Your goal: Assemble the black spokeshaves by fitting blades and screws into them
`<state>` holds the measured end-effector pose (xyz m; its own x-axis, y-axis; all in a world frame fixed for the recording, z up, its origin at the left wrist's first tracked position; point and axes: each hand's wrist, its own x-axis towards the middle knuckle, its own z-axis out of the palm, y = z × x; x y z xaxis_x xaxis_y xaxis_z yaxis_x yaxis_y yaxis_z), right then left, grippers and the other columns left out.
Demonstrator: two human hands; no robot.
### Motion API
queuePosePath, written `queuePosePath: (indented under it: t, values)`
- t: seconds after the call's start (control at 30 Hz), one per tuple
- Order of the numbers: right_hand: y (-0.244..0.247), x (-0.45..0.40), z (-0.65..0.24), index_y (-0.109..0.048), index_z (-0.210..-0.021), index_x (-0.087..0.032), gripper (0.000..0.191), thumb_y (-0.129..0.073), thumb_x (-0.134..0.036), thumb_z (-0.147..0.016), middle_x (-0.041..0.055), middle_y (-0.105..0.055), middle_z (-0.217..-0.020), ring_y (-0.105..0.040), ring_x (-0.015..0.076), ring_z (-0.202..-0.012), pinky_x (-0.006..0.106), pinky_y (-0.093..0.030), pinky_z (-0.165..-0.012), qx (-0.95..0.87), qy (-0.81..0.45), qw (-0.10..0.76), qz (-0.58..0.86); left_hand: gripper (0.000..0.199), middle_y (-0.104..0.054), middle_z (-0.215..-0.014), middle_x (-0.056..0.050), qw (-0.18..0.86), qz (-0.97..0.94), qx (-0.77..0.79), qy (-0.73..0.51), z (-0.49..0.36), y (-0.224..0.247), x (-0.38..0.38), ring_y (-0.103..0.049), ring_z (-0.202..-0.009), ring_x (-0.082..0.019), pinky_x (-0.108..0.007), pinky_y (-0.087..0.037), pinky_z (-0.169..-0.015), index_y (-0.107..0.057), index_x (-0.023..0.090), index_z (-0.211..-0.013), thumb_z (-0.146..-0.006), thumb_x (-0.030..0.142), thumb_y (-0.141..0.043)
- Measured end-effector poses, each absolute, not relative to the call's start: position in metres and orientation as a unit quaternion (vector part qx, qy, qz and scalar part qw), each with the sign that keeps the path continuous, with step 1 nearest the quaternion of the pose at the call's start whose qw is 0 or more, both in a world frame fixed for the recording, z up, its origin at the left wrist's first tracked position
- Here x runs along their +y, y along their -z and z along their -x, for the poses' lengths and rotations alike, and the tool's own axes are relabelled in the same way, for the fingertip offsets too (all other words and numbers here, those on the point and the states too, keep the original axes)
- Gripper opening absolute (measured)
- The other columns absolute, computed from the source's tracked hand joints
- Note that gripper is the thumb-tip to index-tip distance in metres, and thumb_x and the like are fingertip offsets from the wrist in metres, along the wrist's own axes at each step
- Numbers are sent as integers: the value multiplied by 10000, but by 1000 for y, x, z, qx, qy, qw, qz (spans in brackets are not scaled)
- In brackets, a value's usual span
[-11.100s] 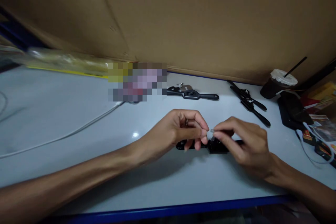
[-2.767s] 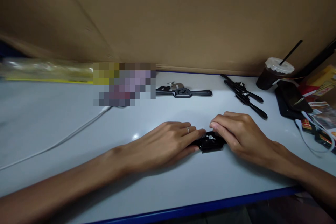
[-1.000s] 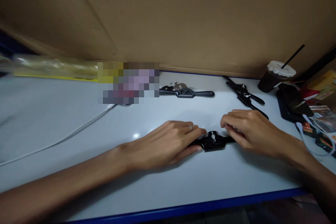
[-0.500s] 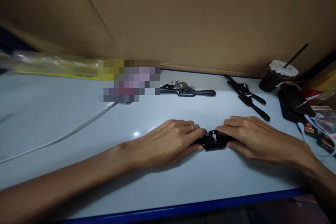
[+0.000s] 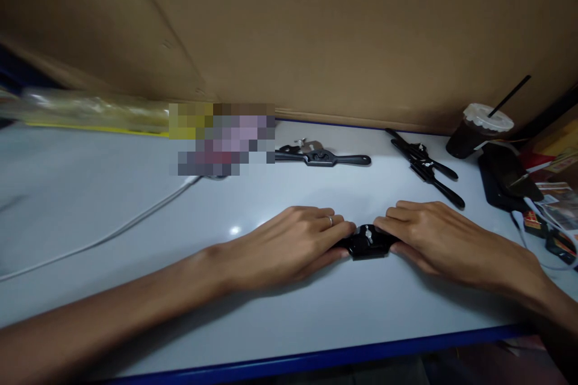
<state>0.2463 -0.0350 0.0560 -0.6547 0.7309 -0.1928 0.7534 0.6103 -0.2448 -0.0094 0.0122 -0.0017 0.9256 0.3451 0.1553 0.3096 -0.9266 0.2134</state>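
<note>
A black spokeshave [image 5: 368, 243] with a silver wing screw at its middle is held low over the white table [image 5: 289, 319]. My left hand [image 5: 298, 240], with a ring on one finger, is closed around its left handle. Around the right handle, my right hand [image 5: 433, 237] is closed too. Both handles are mostly hidden by the fingers; the body shows between them. Behind lies a grey spokeshave body [image 5: 320, 157] with loose small parts, including a wing screw [image 5: 300, 142]. Two more black spokeshaves [image 5: 427, 169] lie crossed close together at the back right.
A lidded cup [image 5: 469, 132] of dark drink with a straw stands at the back right, beside a black device [image 5: 503, 177] and cables. A white cable [image 5: 135, 219] runs left from a pixelated patch. Clear plastic wrap [image 5: 94, 108] lies along the cardboard wall [image 5: 316, 30].
Almost nothing differs. My right hand has shifted very slightly to the right along the handle, and the spokeshave stays in place.
</note>
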Motion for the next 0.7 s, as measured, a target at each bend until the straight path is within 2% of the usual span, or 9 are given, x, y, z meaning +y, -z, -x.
queuePosePath:
  t: [0.4,0.7]
  values:
    - [-56,-35,-247,-647,-984,-188,217,-526,-17,-927,37,-672,-910,-600,197,-834,331,-434,-752,892,162,40,-419,232,-650,-840,-12,82,-978,167,-99,9,3,12,-555,-686,-152,-311,-415,-627,-589,172,-1063,-1080,300,-395]
    - [-55,-36,-248,-646,-970,-191,205,-537,-25,-919,34,-667,-882,-601,194,-815,323,-417,-731,890,160,32,-425,268,-628,-807,-12,46,-982,134,-122,7,3,12,-526,-676,-149,-317,-411,-607,-580,182,-915,-1086,252,-386]
